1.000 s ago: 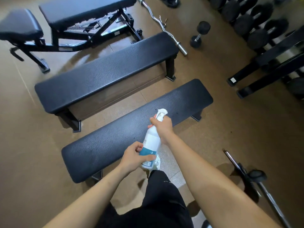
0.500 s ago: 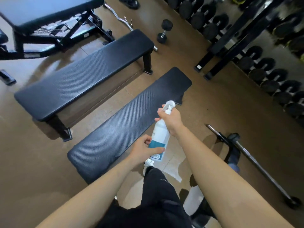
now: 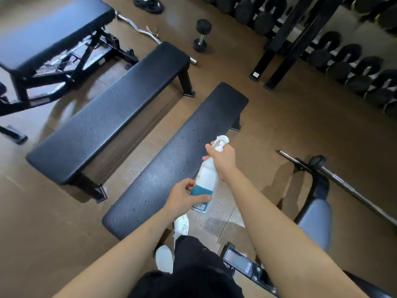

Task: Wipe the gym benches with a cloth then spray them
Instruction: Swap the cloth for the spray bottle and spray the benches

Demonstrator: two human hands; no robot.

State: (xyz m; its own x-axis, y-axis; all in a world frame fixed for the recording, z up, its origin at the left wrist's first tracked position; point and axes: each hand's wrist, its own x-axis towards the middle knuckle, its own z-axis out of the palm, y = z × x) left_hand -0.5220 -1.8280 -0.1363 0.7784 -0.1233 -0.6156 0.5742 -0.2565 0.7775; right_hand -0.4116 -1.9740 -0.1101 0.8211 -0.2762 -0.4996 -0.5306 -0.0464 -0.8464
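While the spray bottle [image 3: 205, 181] is held tilted above the right edge of the nearest bench [image 3: 161, 179], both hands have hold of it. The right hand [image 3: 223, 160] wraps the neck with fingers at the white trigger head, and the left hand [image 3: 184, 196] curls round the teal-labelled base. The bottle looks light and stiff, probably slick if wet, so the neck under the trigger seems the soundest grip, with the base steadied. The bench pad is ribbed and firm-looking, with a few dark specks that may be droplets. No cloth shows. A second bench [image 3: 107, 125] lies left and farther off, with an adjustable bench [image 3: 49, 29] at far left. A dumbbell [image 3: 200, 35] and a curl bar [image 3: 139, 29] lie on the floor beyond. A barbell [image 3: 343, 183] at near right could trip anyone stepping round.
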